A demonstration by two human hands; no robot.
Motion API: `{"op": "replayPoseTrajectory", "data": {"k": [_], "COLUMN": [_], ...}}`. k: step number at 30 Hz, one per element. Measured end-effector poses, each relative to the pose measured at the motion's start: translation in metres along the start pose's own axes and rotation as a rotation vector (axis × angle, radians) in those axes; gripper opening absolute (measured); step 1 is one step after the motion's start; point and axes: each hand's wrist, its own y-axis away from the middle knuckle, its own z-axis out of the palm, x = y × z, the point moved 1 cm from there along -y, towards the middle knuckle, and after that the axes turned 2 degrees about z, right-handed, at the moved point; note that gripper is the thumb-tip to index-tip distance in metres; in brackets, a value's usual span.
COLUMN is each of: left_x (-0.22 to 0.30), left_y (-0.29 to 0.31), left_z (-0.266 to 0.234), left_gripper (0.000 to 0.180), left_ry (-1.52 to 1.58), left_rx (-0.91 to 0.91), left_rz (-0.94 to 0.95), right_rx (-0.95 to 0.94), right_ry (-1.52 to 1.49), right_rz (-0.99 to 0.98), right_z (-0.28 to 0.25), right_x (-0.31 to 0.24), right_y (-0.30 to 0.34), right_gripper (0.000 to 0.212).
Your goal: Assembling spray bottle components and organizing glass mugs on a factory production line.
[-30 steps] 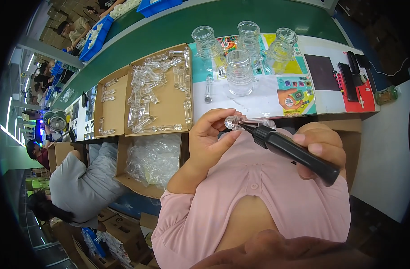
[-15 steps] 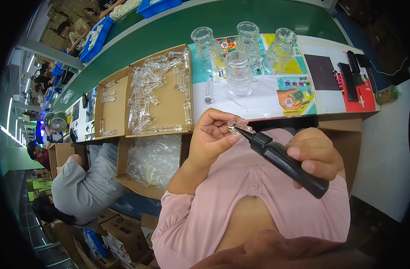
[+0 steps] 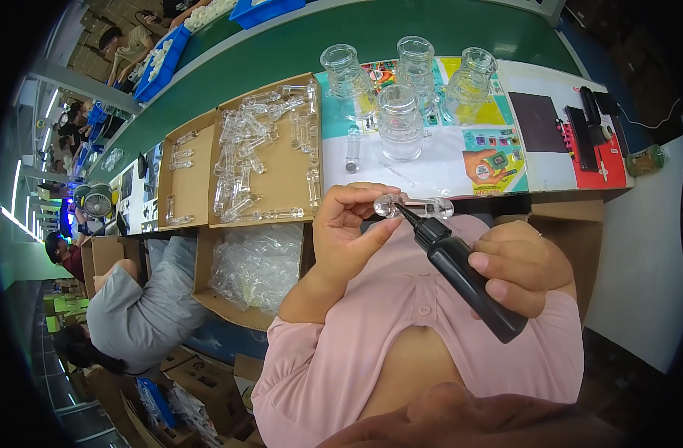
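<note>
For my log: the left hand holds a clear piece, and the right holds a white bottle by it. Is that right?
Only the colour is wrong: the head view shows a black bottle, not white. The left hand holds the clear piece, the right hand the bottle.

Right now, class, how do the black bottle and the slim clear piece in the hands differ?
Colour: the black bottle is opaque, while the slim clear piece is transparent.
Size: the bottle is longer and thicker than the piece.
Pose: in the picture, the bottle slants, while the piece runs nearly level.
Both are held: the bottle in the right hand, the piece in the left hand.
</note>
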Motion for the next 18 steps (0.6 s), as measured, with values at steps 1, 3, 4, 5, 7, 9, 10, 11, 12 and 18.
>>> {"op": "replayPoseTrajectory", "data": {"k": [1,3,4,5,7,9,10,11,12,18], "left_x": [0.001,0.001,0.0,-0.001,-0.002,-0.003,-0.002,-0.002,-0.003,-0.007], "left_y": [0.0,0.001,0.001,0.001,0.001,0.001,0.001,0.001,0.001,-0.003], "left_z": [0.0,-0.001,-0.002,-0.003,-0.004,-0.004,-0.005,-0.005,-0.005,0.003], "left_gripper": [0.035,0.035,0.035,0.036,0.036,0.037,0.038,0.038,0.038,0.037], "left_ry": [-0.046,-0.09,-0.13,-0.169,-0.228,-0.286,-0.363,-0.443,-0.446,-0.481], "left_rx": [0.003,0.004,-0.011,-0.025,-0.028,-0.033,-0.047,-0.058,-0.055,-0.066], "left_rz": [0.036,0.071,0.116,0.163,0.205,0.247,0.28,0.312,0.313,0.35], "right_rx": [0.005,0.007,0.01,0.01,-0.026,-0.034,-0.042,-0.041,-0.055,0.337], "right_ry": [0.017,-0.003,-0.024,-0.025,-0.037,-0.043,-0.049,-0.052,-0.069,0.047], "right_rz": [0.002,0.008,0.013,0.013,0.036,0.044,0.052,0.05,0.094,0.589], "right_z": [0.001,0.001,0.001,0.0,-0.002,-0.006,-0.008,-0.01,-0.013,-0.016], "right_x": [0.0,0.001,0.001,0.001,0.001,0.003,0.003,0.004,0.005,0.006], "right_y": [0.0,0.001,0.002,0.002,0.002,0.001,0.001,0.0,-0.001,0.036], "right_gripper": [0.031,0.031,0.031,0.031,0.03,0.031,0.031,0.031,0.035,0.057]}}
